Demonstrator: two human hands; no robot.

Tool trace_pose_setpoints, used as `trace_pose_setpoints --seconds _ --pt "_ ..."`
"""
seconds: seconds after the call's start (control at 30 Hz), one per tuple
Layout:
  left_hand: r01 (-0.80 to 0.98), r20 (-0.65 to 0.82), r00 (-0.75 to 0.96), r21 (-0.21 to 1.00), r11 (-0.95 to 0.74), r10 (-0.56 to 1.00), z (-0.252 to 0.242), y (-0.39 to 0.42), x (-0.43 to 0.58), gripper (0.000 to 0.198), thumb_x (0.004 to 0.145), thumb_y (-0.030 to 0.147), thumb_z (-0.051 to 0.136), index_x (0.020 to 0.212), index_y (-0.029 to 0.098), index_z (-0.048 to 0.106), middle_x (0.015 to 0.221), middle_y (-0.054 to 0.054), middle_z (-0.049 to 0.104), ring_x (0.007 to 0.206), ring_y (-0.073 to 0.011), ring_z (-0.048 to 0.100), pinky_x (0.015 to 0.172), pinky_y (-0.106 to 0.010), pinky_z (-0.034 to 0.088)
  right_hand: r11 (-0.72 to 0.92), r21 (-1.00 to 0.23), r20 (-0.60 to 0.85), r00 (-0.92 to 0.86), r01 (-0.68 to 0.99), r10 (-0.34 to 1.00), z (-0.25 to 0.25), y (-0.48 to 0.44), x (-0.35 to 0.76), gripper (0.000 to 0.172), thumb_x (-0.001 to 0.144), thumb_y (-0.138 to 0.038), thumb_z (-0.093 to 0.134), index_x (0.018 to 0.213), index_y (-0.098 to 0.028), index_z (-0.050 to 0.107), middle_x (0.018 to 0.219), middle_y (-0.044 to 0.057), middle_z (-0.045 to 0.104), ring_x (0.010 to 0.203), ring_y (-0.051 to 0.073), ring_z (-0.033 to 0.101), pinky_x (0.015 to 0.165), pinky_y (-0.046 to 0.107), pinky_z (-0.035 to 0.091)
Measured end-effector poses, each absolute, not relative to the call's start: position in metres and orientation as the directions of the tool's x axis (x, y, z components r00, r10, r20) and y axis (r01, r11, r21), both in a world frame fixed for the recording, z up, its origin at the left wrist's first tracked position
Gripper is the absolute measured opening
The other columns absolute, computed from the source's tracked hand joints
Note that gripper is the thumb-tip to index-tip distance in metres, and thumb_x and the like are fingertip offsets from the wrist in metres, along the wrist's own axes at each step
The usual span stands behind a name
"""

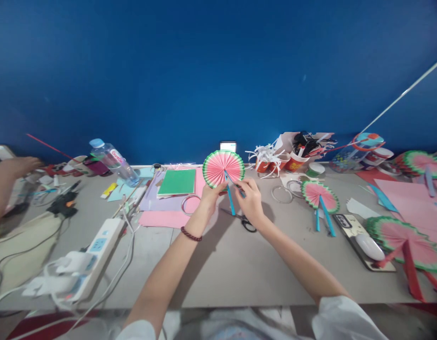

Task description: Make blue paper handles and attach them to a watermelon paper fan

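A round pleated paper fan, pink with a green and white rim, is held upright over the middle of the table. My left hand is closed on its lower edge, a beaded bracelet on the wrist. One blue handle strip hangs down from the fan's centre. A second blue strip slants right to my right hand, whose fingers are pinched around its end. Dark-handled scissors lie on the table just below my right hand. My fingers partly cover the fan's lower edge.
Left of my hands lie a green paper stack, a tilted water bottle and a power strip with cables. To the right are paper cups, a smaller fan, and a phone under a mouse. Another person's arm reaches in far left.
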State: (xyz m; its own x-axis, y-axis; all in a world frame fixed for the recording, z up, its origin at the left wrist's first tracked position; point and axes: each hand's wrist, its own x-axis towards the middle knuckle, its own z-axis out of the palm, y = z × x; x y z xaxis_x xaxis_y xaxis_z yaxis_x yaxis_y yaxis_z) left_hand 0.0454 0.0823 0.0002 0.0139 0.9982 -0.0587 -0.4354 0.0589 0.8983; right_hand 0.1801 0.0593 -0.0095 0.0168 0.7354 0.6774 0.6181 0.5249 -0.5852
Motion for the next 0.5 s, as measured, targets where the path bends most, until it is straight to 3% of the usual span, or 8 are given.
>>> trace_pose_setpoints --seconds 0.13,0.5 --pt "-0.495 -0.032 0.022 0.868 0.039 0.999 0.0054 0.0775 0.0503 0.037 0.057 0.028 0.08 0.09 0.018 0.067 0.086 -0.005 0.07 0.078 -0.0189 0.065 0.076 -0.033 0.048 0.559 -0.549 0.704 -0.017 0.621 0.71 -0.0103 0.058 0.1767 0.023 0.088 -0.017 0.046 0.102 -0.022 0.064 0.092 0.007 0.056 0.088 0.02 0.056 0.082 0.034 0.049" --pt "-0.494 -0.083 -0.073 0.868 0.036 0.994 0.005 0.0821 0.0501 0.03 0.053 0.024 0.082 0.077 0.013 0.068 0.075 -0.005 0.069 0.07 -0.0173 0.065 0.075 -0.034 0.051 0.606 -0.605 0.69 -0.039 0.516 0.723 -0.0083 0.0568 0.1719 0.029 0.085 -0.017 0.048 0.108 -0.024 0.064 0.096 0.008 0.057 0.089 0.019 0.058 0.08 0.035 0.052"
